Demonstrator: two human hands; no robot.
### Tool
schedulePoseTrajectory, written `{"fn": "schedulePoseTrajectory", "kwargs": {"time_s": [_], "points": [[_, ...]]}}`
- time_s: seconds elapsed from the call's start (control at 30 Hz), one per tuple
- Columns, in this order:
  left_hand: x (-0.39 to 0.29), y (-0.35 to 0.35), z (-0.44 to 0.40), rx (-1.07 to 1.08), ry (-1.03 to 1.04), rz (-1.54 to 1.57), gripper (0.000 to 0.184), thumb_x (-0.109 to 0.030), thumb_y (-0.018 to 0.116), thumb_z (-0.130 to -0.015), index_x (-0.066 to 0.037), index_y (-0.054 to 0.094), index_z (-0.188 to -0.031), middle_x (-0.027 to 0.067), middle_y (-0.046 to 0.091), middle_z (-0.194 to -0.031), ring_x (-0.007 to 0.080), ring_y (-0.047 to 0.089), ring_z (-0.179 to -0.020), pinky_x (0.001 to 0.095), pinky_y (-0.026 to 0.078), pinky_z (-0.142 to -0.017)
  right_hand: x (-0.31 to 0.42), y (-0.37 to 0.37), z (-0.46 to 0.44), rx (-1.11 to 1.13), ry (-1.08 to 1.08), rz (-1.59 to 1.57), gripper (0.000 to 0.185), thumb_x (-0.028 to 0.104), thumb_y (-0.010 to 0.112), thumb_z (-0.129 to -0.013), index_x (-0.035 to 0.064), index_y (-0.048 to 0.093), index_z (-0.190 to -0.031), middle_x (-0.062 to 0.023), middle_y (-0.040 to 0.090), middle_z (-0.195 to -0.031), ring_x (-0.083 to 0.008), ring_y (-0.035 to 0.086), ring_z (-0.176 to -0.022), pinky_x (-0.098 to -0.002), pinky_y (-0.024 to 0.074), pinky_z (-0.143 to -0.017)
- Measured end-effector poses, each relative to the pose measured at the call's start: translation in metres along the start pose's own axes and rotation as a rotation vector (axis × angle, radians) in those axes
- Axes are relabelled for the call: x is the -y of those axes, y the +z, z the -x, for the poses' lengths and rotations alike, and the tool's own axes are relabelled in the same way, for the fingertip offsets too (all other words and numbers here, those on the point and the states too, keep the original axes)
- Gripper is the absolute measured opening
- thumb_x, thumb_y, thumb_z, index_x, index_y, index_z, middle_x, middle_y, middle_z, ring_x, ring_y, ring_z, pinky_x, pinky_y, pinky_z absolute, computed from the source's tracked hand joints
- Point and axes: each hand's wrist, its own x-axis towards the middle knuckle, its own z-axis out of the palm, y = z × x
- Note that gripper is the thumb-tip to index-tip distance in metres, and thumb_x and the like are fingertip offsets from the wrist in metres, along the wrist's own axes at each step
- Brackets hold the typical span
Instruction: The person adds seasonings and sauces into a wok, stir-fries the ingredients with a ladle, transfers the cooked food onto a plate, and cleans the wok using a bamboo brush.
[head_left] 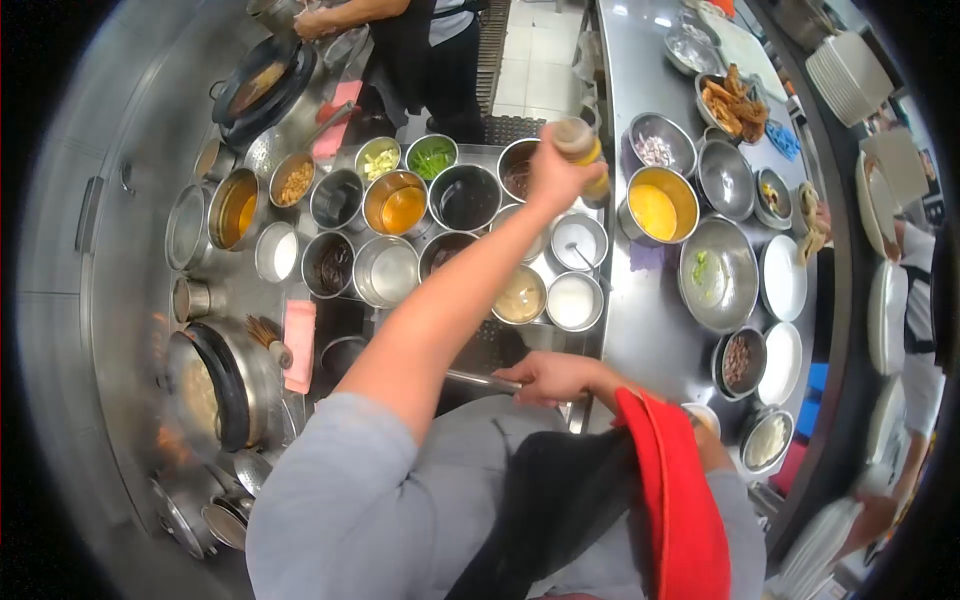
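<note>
My left hand (558, 172) is raised over the upper right of the group of metal pots, its fingers wrapped round a bottle (574, 140) with a yellowish part. Motion blurs the bottle slightly. Lower down, close to my body, my right hand (560, 379) grips a long metal handle (478, 380); my left arm hides part of it, and its far end cannot be made out. Beneath the left hand stand a pot of dark food (515, 172), a pot with a spoon (579, 243) and a pot of white contents (574, 302).
Woks (225, 385) and [a] second wok (262, 85) sit at the left, with flames near the lower one. Bowls, including one of yellow liquid (655, 208), line the steel counter (640, 330) at right. Co-workers stand at the top (455, 70) and far right. Plates (850, 80) are stacked there.
</note>
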Motion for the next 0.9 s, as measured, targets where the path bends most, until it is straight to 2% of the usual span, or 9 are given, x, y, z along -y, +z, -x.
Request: {"fn": "schedulePoseTrajectory", "kwargs": {"time_s": [0.13,0.23,0.33,0.43,0.53,0.63,0.67,0.8,0.9], "points": [[0.045,0.041,-0.005,0.066,0.05,-0.201,0.062,-0.011,0.087,-0.069,-0.005,0.053,-0.12,0.0222,0.069,-0.112,0.0433,0.066,-0.108,0.0473,0.054,-0.092,0.009,0.0,0.023,-0.045,0.021,-0.096,0.067,0.012,0.061,-0.091,0.0076,0.043,-0.155,-0.0007,0.054,-0.063,-0.0089,0.05,-0.051,-0.0271,0.0447,-0.05],[0.067,0.033,0.002,0.212,-0.004,-0.49,0.065,-0.015,0.086,-0.072,-0.008,0.046,-0.124,0.0236,0.062,-0.117,0.0448,0.061,-0.111,0.0542,0.051,-0.094,0.018,0.001,0.029,-0.096,0.095,-0.253,0.062,0.008,0.061,-0.094,0.0115,0.046,-0.154,0.0022,0.052,-0.063,-0.0061,0.047,-0.049,-0.0258,0.0413,-0.047],[0.061,0.026,0.007,0.103,-0.08,-0.614,0.069,-0.014,0.078,-0.078,0.004,0.039,-0.131,0.0265,0.05,-0.129,0.0441,0.054,-0.12,0.0519,0.049,-0.098,0.014,0.004,0.024,-0.126,0.097,-0.321,0.062,0.007,0.064,-0.097,0.0091,0.043,-0.155,0.0038,0.048,-0.062,-0.0058,0.045,-0.048,-0.0251,0.0398,-0.044],[-0.013,-0.062,0.06,0.007,0.286,-0.259,0.065,-0.019,0.074,-0.081,0.005,0.043,-0.134,0.0245,0.042,-0.14,0.0445,0.052,-0.124,0.0467,0.046,-0.105,0.032,-0.006,0.007,-0.092,0.107,-0.228,0.046,0.007,0.063,-0.097,0.0057,0.053,-0.143,0.0028,0.05,-0.062,-0.0068,0.046,-0.046,-0.0266,0.0399,-0.042],[-0.08,-0.2,0.159,-0.305,0.63,-0.342,0.041,-0.014,0.075,-0.084,-0.002,0.061,-0.121,0.0193,0.06,-0.122,0.0367,0.06,-0.114,0.0421,0.052,-0.095,0.079,-0.016,-0.03,-0.045,0.06,-0.283,0.038,0.009,0.059,-0.1,0.0028,0.054,-0.137,0.0005,0.051,-0.061,-0.0085,0.047,-0.044,-0.0269,0.0419,-0.041],[-0.092,-0.314,0.272,-0.466,0.289,-0.533,0.012,-0.011,0.072,-0.087,-0.005,0.067,-0.097,0.0095,0.065,-0.097,0.0273,0.065,-0.083,0.0374,0.053,-0.073,0.134,-0.032,-0.095,0.072,-0.005,-0.013,0.034,0.007,0.059,-0.097,0.0003,0.055,-0.131,0.0,0.052,-0.061,-0.0097,0.048,-0.044,-0.026,0.0419,-0.042],[-0.097,-0.335,0.308,-0.414,0.0,-0.414,0.009,-0.012,0.072,-0.088,-0.008,0.069,-0.095,0.0085,0.066,-0.092,0.0263,0.066,-0.082,0.0361,0.053,-0.072,0.158,-0.026,-0.117,0.072,-0.027,0.08,0.032,0.006,0.06,-0.097,-0.0001,0.056,-0.128,0.0,0.052,-0.062,-0.0099,0.049,-0.045,-0.0255,0.0414,-0.042],[-0.074,-0.385,0.426,-0.457,-0.254,-0.262,0.009,-0.014,0.072,-0.088,-0.005,0.07,-0.089,0.0101,0.069,-0.088,0.027,0.068,-0.081,0.0365,0.054,-0.072,0.255,0.023,-0.227,0.044,-0.056,0.448,0.027,0.013,0.065,-0.094,0.0046,0.055,-0.117,-0.0025,0.059,-0.075,-0.0128,0.058,-0.057,-0.0304,0.0464,-0.049],[-0.045,-0.421,0.501,-0.937,-0.387,-0.33,0.014,-0.019,0.068,-0.087,-0.005,0.07,-0.089,0.0146,0.07,-0.089,0.0351,0.068,-0.084,0.044,0.054,-0.075,0.324,0.09,-0.323,-0.135,-0.254,0.713,0.012,0.005,0.064,-0.093,0.0051,0.057,-0.103,0.0014,0.054,-0.065,-0.0083,0.047,-0.044,-0.0255,0.0341,-0.039]]}}
